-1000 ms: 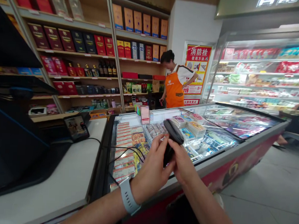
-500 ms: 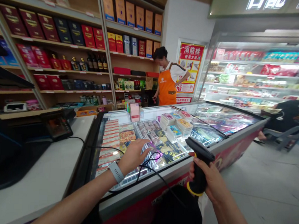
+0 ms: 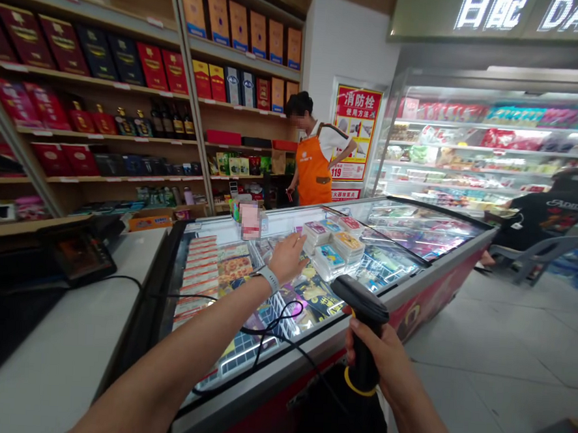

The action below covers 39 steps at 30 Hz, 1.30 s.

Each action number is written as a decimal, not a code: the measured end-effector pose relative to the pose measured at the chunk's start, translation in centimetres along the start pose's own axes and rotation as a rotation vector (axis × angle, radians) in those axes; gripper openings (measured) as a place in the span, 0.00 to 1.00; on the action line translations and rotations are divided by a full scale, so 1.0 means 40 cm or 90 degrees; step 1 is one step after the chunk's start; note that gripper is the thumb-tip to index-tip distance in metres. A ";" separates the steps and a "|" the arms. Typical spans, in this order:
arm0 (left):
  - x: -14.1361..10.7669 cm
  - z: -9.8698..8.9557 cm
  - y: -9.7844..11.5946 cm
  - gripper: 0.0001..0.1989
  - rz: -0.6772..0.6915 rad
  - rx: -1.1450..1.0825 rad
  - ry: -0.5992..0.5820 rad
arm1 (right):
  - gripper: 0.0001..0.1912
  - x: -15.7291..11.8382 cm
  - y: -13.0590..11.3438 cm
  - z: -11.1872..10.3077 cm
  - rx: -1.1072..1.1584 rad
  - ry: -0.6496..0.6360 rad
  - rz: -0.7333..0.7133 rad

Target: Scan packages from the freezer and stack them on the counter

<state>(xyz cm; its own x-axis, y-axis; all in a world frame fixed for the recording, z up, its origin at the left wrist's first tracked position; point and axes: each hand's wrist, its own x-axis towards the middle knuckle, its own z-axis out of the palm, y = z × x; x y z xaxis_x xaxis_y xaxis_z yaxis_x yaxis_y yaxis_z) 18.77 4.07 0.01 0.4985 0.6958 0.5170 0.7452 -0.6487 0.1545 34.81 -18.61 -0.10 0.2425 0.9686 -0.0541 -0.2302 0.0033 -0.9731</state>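
My right hand (image 3: 381, 354) is wrapped round the grip of a black barcode scanner (image 3: 362, 302) with yellow trim, held at the near edge of the freezer. My left hand (image 3: 287, 261), a grey watch on its wrist, reaches out over the chest freezer (image 3: 289, 337) with fingers stretched and nothing in them. Just beyond its fingertips are stacks of flat packages (image 3: 329, 258) with coloured labels. A black cable (image 3: 273, 330) lies in loops across the freezer's glass. Bagged goods (image 3: 317, 293) and a pizza-pictured pack (image 3: 235, 267) show under the left forearm and hand.
A counter (image 3: 133, 269) with a dark screen device (image 3: 79, 246) stands at left. A person in an orange apron (image 3: 314, 169) stands behind the freezer. Shelves of boxes (image 3: 127, 59) line the back. At right, someone sits on a grey chair (image 3: 536, 254) by a chilled display.
My left hand has moved forward and right, towards the stacked packages. My view has turned slightly right. The barcode scanner stays in my right hand, now a little lower.
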 end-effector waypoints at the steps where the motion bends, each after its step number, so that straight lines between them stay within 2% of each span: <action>1: 0.008 0.006 0.010 0.31 0.017 0.001 -0.004 | 0.29 0.000 0.000 0.003 -0.005 0.001 -0.002; 6: 0.011 0.059 0.077 0.33 0.124 0.009 -0.052 | 0.30 0.002 0.010 0.016 -0.018 0.009 -0.003; 10: -0.001 0.105 0.114 0.31 0.122 0.016 -0.074 | 0.29 0.006 0.024 0.013 -0.020 -0.007 -0.007; 15: 0.001 0.124 0.117 0.25 0.113 0.071 -0.035 | 0.29 0.012 0.042 -0.008 -0.037 -0.027 -0.001; 22: 0.008 0.097 0.117 0.18 0.176 0.125 -0.055 | 0.30 0.009 0.048 -0.005 -0.027 -0.010 0.000; 26: -0.005 0.064 0.121 0.12 0.203 0.138 -0.058 | 0.30 0.007 0.042 0.006 -0.025 0.005 -0.003; 30: -0.024 0.024 0.104 0.13 0.209 0.140 -0.052 | 0.30 0.013 0.034 0.012 -0.038 0.012 -0.003; 39: -0.069 -0.029 0.012 0.14 0.109 0.037 -0.005 | 0.26 0.025 0.028 0.042 -0.079 0.013 -0.023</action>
<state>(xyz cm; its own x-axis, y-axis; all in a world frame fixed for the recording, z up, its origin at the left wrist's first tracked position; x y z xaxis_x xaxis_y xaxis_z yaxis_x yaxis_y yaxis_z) 17.22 1.47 -0.37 0.6242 0.5791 0.5245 0.6728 -0.7396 0.0159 33.22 -17.21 -0.88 0.2687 0.9630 -0.0217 -0.1034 0.0065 -0.9946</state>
